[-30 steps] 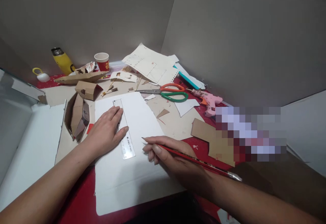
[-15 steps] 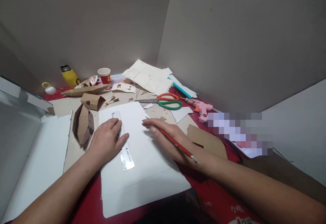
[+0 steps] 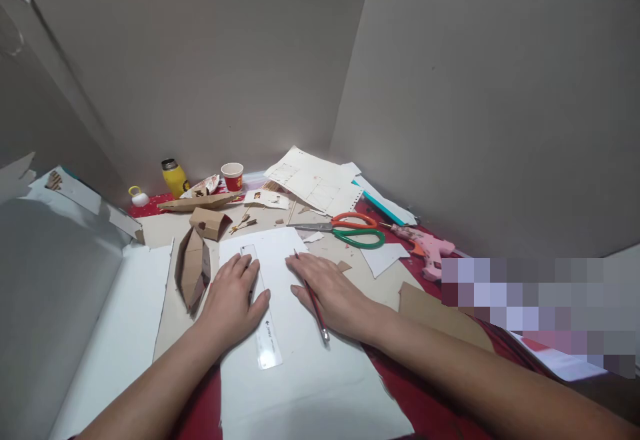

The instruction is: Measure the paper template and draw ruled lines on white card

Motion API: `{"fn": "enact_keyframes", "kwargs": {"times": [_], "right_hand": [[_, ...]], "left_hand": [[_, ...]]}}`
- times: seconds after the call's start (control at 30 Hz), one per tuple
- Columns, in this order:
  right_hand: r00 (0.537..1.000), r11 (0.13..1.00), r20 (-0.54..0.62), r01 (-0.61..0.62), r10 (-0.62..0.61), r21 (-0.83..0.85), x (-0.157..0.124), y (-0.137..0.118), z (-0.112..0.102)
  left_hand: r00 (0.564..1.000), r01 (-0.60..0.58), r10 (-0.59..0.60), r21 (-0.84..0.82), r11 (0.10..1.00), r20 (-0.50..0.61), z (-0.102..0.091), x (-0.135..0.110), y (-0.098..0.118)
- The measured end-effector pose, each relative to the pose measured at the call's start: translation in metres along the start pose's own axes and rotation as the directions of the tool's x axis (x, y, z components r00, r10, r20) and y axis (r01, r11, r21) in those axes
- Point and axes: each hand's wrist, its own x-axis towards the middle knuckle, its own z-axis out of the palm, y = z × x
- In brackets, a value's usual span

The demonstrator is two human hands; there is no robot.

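Observation:
My left hand (image 3: 235,300) lies flat, fingers apart, pressing a clear plastic ruler (image 3: 263,327) onto a white sheet of card (image 3: 305,373). My right hand (image 3: 327,287) rests flat on the same sheet, just right of the ruler, with a red pencil (image 3: 314,300) held loosely against its fingers, tip pointing away from me. A folded brown cardboard piece (image 3: 193,270) stands just left of my left hand.
Red and green scissors (image 3: 350,230) and a pink glue gun (image 3: 427,250) lie beyond my right hand. A red paper cup (image 3: 233,175), a yellow bottle (image 3: 173,177), marked paper sheets (image 3: 315,183) and cardboard scraps crowd the back. Grey walls close in the corner.
My right hand moved up and left across the sheet towards the ruler, turning the pencil to point away. The camera tilted upward. My left hand stayed on the ruler.

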Motion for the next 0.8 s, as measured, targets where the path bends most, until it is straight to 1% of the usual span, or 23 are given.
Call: {"fn": "enact_keyframes", "kwargs": {"times": [0.1, 0.2, 0.3, 0.37, 0.63, 0.8], "right_hand": [[1.0, 1.0, 0.001, -0.019, 0.019, 0.007, -0.002, 0.001, 0.004], [0.999, 0.999, 0.018, -0.041, 0.041, 0.015, -0.001, -0.001, 0.0], [0.999, 0.999, 0.037, -0.035, 0.034, 0.026, 0.0, -0.004, -0.005], [0.999, 0.999, 0.034, -0.022, 0.021, 0.03, 0.001, -0.004, -0.006], [1.0, 0.999, 0.014, -0.004, 0.003, 0.044, 0.0, -0.003, -0.003], [1.0, 0.998, 0.008, -0.002, 0.001, 0.059, 0.0, -0.005, -0.007]], "left_hand": [[1.0, 0.02, -0.019, -0.017, 1.0, 0.02, 0.002, 0.001, -0.002], [0.999, 0.025, -0.023, -0.032, 0.999, 0.042, 0.001, 0.003, -0.003], [0.996, 0.046, -0.043, -0.036, 0.998, 0.074, -0.006, 0.005, -0.002], [0.994, 0.066, -0.064, -0.011, 0.998, 0.091, -0.011, 0.005, 0.0], [0.98, 0.127, -0.143, 0.116, 0.985, 0.142, -0.028, 0.006, 0.009], [0.955, 0.157, -0.184, 0.131, 0.979, 0.231, -0.04, 0.013, 0.011]]}}
